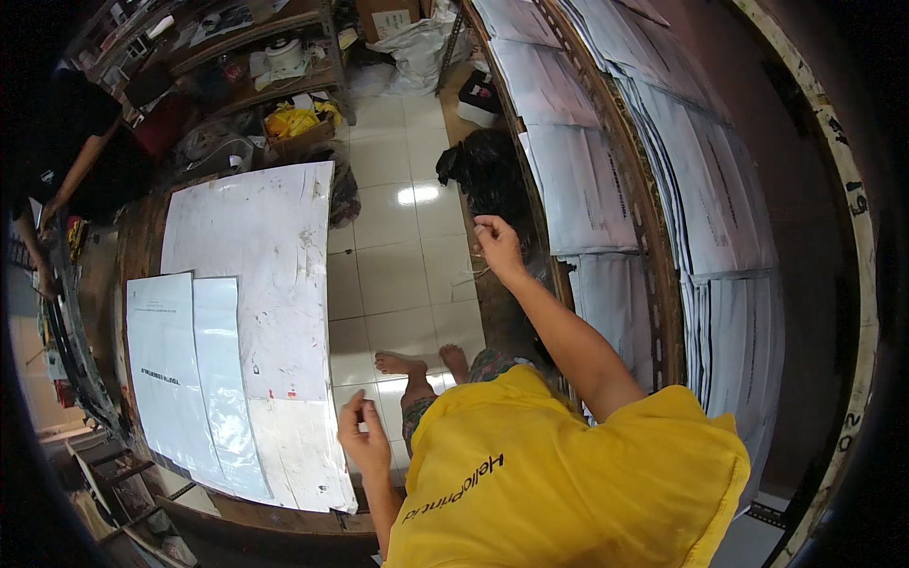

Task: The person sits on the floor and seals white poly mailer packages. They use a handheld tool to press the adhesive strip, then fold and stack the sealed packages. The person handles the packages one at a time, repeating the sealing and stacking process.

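My left hand (364, 434) is beside the near right edge of a worn white board (284, 237) on the table. Its thumb and forefinger stand a little apart and I see nothing between them. My right hand (499, 246) is raised over the right side of the aisle, close to a black plastic bag (488, 166) and the racks. Its fingers are curled in, with nothing visible in them. Two pale plastic-looking printed sheets or bags (163, 369), one partly over the other (225, 379), lie flat on the board's left part, away from both hands.
Stacks of white printed packages (578, 189) fill the metal racks (653, 189) at my right. Tiled floor (398, 227) runs ahead between table and racks. A carton with yellow material (301, 118) and a white sack (421, 52) stand farther off. Another person's arm (80, 166) is at far left.
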The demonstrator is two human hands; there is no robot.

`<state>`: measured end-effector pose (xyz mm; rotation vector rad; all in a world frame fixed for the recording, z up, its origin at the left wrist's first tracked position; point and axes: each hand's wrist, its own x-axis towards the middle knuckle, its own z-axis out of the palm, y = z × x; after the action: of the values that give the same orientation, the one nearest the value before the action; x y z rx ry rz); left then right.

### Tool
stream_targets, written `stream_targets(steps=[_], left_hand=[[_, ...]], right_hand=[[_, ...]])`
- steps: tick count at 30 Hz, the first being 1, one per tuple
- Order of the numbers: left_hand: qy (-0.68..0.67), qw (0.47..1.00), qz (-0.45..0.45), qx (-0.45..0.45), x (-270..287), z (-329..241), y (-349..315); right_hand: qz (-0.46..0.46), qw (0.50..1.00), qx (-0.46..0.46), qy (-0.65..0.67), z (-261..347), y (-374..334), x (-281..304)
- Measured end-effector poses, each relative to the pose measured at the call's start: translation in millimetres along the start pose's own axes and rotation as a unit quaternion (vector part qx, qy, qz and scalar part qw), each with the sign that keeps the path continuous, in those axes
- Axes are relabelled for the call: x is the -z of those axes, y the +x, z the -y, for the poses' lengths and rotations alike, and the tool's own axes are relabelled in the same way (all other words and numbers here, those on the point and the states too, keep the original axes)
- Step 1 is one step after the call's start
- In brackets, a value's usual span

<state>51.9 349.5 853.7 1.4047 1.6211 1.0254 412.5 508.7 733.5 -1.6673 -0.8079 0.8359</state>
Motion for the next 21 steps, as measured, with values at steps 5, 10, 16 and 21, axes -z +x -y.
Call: stream_targets(steps=[5,10,16,21], left_hand=[[0.026,0.994,0.094,-0.053,-38,-34,-1],[0.042,0.982,0.178,-0.058,-64,-27,36],[0.088,0.952,0.292,0.019,-127,28,76],[0.155,0.895,0.387,0.158,-171,108,74]], right_hand=[[-0.054,0.997,0.032,-0.041,-12,49,38],[-0.104,0.994,0.041,-0.013,35,98,55],[-0.213,0.935,0.15,-0.241,15,226,137],[-0.262,0.8,0.208,-0.498,1,368,222]])
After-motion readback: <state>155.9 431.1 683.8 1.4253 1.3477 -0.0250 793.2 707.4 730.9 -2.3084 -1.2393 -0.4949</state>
